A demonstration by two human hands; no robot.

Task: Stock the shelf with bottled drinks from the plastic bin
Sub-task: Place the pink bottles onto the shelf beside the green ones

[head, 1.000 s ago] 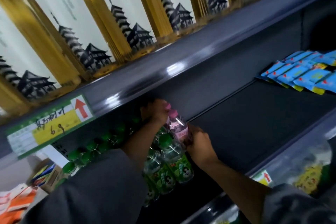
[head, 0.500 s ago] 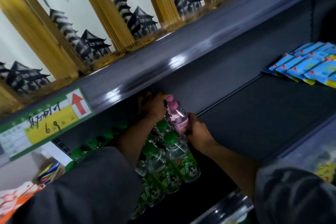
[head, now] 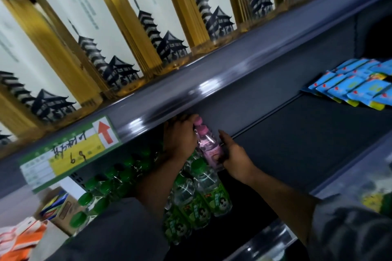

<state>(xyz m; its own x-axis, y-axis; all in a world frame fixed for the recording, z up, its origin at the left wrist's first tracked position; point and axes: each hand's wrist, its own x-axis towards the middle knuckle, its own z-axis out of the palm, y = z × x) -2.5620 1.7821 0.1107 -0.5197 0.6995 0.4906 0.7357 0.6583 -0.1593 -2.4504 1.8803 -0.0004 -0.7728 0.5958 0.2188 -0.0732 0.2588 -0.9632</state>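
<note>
Leftmost, a green and yellow price tag [head: 70, 151] with a red arrow is clipped to the grey edge of the upper shelf [head: 244, 74]; above it stand white and gold boxes [head: 127, 27] printed with dark pagodas; below the tag, a cardboard carton [head: 61, 210] sits beside rows of green-capped bottles [head: 199, 195] standing on the dark lower shelf [head: 307, 140]. Further right, the left hand [head: 180, 136] reaches under the upper shelf's edge, its fingers curled against the neck and cap of the pink bottles [head: 209, 147]; how firmly it grips cannot be told through the blur. These pink-capped bottles stand just behind the green ones, at the right end of the row; the right hand [head: 233, 152] wraps round the body of the nearer pink bottle from the right, thumb up along its side. Well apart, at the far right of the lower shelf, lie blue packets [head: 356, 87] with yellow edges.
</note>
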